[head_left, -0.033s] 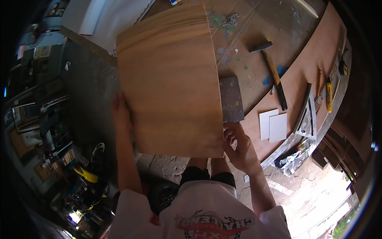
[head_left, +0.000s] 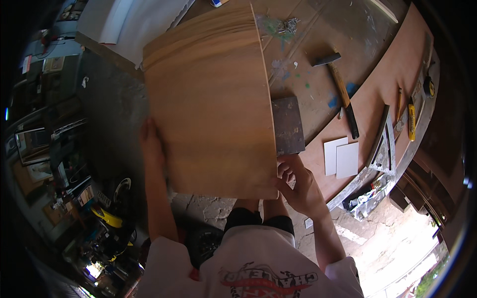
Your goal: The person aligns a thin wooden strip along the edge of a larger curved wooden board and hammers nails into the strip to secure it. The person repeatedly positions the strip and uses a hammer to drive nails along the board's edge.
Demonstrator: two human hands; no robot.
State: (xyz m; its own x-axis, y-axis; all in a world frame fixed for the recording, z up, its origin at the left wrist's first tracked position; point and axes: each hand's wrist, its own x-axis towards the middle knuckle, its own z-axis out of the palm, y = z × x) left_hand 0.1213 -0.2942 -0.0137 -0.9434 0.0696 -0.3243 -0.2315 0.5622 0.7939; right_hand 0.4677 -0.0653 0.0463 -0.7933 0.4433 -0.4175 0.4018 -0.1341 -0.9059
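Observation:
A flat rectangular wooden board (head_left: 211, 114) with curving grain fills the middle of the view, in front of me. My left hand (head_left: 151, 141) grips its left edge, with part of the fingers hidden by the board. At the lower right edge, my right hand (head_left: 298, 184) is closed, its fingers curled against the board's side. Just beyond that hand, a dark rectangular block (head_left: 289, 124) shows from beside the board. Farther right lies a hammer (head_left: 340, 87) with a wooden handle and a black grip.
Two white cards (head_left: 347, 160) lie on a reddish-brown sheet (head_left: 380, 82). Near them are a metal angle tool (head_left: 383, 141), a pencil (head_left: 399, 103), a yellow utility knife (head_left: 411, 119) and a tape measure (head_left: 428, 87). A pile of nails (head_left: 289, 25) sits at the far side.
The board has shifted very slightly left and down, and my hands have moved a little with it. The other things have stayed in place.

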